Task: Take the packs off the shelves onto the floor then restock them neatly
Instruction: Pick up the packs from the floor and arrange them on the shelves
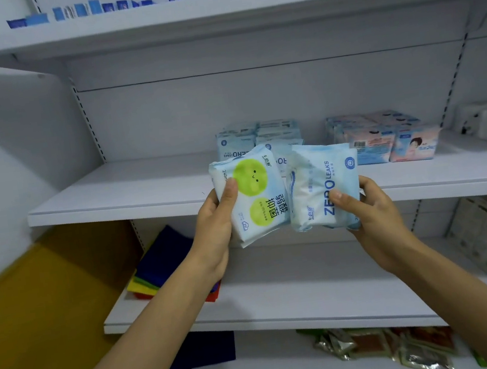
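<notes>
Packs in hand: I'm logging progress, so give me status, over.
Left hand grips green-dot pack; right hand grips ZERO LEAKS pack. Both held before the shelf edge. Other packs stacked behind; nothing blocking.

Open shelf board lies left of the left hand; a stack of packs stands just behind both hands; pink-blue packs crowd the shelf beyond the right hand.

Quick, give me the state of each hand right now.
Left hand: closed, gripping the green-circle pack.
Right hand: closed, gripping the Zero Leaks pack.
</notes>
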The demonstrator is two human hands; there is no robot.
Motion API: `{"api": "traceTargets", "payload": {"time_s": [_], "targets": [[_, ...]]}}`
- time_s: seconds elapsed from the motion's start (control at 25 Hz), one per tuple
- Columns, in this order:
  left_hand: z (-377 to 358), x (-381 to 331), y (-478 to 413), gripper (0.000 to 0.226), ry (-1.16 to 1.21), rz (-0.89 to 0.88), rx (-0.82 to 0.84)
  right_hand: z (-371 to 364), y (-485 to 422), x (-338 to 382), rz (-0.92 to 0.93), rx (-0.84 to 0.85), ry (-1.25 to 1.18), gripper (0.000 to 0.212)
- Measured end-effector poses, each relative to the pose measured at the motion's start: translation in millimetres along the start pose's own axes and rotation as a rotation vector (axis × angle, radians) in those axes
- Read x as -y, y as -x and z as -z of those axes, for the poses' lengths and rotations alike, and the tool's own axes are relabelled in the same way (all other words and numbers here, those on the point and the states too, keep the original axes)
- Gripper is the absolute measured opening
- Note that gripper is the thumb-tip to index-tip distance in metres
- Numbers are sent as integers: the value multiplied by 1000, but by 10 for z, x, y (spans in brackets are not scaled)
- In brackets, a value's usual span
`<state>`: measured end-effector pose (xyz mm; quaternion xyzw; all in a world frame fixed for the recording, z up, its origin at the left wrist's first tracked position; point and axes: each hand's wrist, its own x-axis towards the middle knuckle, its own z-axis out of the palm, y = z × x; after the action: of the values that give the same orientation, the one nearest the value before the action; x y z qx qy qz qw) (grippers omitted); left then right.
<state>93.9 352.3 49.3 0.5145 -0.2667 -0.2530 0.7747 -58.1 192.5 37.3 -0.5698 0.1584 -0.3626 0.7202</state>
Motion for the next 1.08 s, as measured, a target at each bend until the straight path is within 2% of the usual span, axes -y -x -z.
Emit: {"api": "traceTargets", "payload": {"time_s": [0.12,0.24,0.36,0.44,0.6,0.84,1.0,1.08], "targets": [[97,127,-154,53,1,14,-25,-51,-120,-115,-22,13,32,48],[116,263,-366,52,25,51,13,-221,-275,-246,-18,42,121,56],[138,328,-656,31,12,53,-7,-369,-527,-324,29,53,222,46],[219,319,-889,20,18,44,-34,-436,-756,-359,82,-5,208,40],[562,281,-1498,37,55,27,-92,-646,-1384,-347,157,-174,113,34],[837,377,-2492,42,55,78,-112,-1010,-2033,-319,369,-208,326,40],[845,625,-2872,44,-13,128,-38,-1017,-2235,-412,345,-230,341,35],[912,660,-2946,47,-153,82,-36,-986,-2298,-430,332,-238,369,33]]}}
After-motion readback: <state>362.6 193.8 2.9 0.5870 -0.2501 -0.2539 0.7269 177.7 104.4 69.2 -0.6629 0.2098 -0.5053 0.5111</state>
